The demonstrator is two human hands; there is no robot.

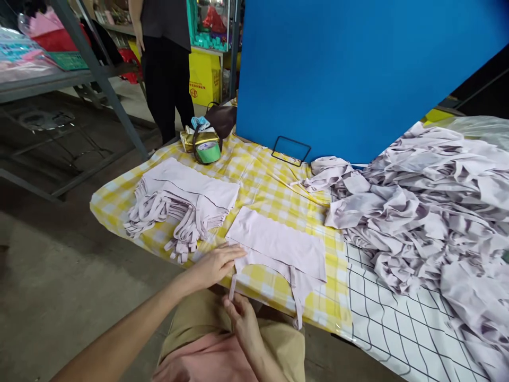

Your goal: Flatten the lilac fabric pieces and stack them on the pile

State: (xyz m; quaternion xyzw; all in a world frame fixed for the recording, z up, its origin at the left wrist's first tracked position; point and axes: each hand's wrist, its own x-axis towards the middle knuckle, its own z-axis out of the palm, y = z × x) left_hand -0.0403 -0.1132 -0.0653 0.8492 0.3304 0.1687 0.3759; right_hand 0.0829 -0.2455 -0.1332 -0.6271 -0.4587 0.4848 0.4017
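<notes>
A pale lilac camisole top [278,239] lies spread flat near the table's front edge, its straps toward me. My left hand [222,262] rests on its left side, fingers stretched out and lying flat on the cloth. Just below the table edge, my right hand [243,321] pinches the end of the left shoulder strap [233,286], which is drawn straight toward me. The other strap [296,300] hangs over the edge, untouched. Left of this top sits a neat stack of the same tops [186,185], with their straps bunched at the front.
A large loose heap of lilac tops [429,207] covers the table's right side. A blue board [338,74] stands at the back, near a black wire frame [291,150]. Green tape [209,152] lies at the back left. Beyond the table stands a person [165,58].
</notes>
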